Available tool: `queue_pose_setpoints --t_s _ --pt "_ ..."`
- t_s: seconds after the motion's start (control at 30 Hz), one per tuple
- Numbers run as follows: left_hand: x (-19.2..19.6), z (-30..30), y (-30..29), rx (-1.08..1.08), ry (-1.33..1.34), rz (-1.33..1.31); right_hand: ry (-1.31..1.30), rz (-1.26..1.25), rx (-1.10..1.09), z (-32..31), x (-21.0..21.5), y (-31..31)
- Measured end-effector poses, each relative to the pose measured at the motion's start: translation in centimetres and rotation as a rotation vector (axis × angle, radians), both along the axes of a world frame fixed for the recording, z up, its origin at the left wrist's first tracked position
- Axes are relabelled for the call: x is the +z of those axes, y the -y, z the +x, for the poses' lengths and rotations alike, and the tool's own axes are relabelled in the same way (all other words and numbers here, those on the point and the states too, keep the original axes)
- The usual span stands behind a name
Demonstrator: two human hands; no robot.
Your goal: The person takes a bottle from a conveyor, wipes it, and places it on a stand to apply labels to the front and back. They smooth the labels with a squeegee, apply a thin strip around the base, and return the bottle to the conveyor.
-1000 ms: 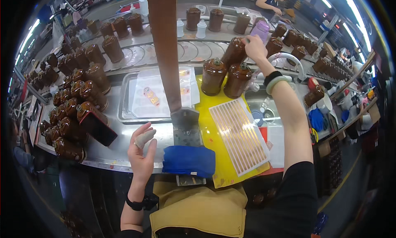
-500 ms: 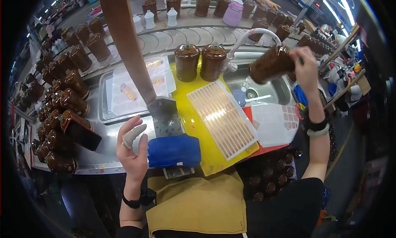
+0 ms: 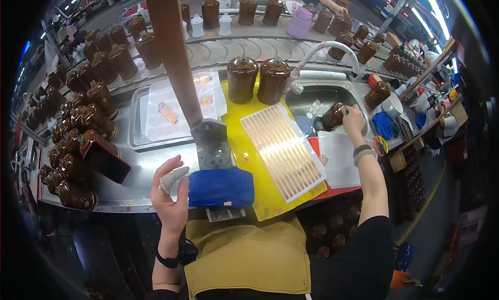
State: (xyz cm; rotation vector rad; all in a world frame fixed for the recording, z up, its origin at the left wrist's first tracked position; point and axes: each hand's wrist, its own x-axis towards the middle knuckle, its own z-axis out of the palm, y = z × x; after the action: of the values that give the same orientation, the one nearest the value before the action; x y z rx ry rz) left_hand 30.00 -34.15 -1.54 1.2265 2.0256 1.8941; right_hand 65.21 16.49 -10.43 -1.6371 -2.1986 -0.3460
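Note:
Over the metal sink (image 3: 332,87), my right hand (image 3: 354,124) grips the top end of a brown glazed jar (image 3: 332,117) lowered into the basin. The jar's far end is down in the basin, where some of it is hidden. My left hand (image 3: 171,204) is raised beside a folded blue cloth (image 3: 221,188), fingers apart and nothing in it. A pale wrap covers one of its fingers. Two more brown jars (image 3: 243,79) stand upright on a yellow mat (image 3: 235,128). On that mat lies a white sheet with copper-coloured strips (image 3: 280,152).
A curved faucet (image 3: 325,46) arches over the sink. Many brown jars (image 3: 88,121) crowd the left side. A wooden post (image 3: 174,56) rises before a tray (image 3: 138,139) with label sheets. Behind runs a conveyor (image 3: 218,53) with jars; another person's hand (image 3: 339,9) reaches there.
My right hand has brought the jar down and leftward from above the sink's right edge into the basin. My left hand has barely moved and stays open.

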Motion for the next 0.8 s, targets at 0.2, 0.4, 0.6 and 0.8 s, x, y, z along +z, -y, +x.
queue_pose_setpoints --t_s 0.2,0.4,0.6,0.8 --pt "-0.3 -0.5 0.7 -0.009 -0.041 -0.04 -0.102 -0.054 -0.018 0.1 1.1 0.4" --pt "-0.2 -1.2 -0.4 -0.076 -0.018 -0.005 -0.178 0.061 0.095 -1.1 8.7 4.6" --pt "1.1 -0.3 -3.4 -0.253 -0.061 -0.056 -0.133 0.238 0.522 -6.0 18.4 14.3" --pt "2.3 2.1 -6.9 -0.416 -0.26 -0.036 -0.26 -0.145 0.964 -12.7 22.5 22.8"
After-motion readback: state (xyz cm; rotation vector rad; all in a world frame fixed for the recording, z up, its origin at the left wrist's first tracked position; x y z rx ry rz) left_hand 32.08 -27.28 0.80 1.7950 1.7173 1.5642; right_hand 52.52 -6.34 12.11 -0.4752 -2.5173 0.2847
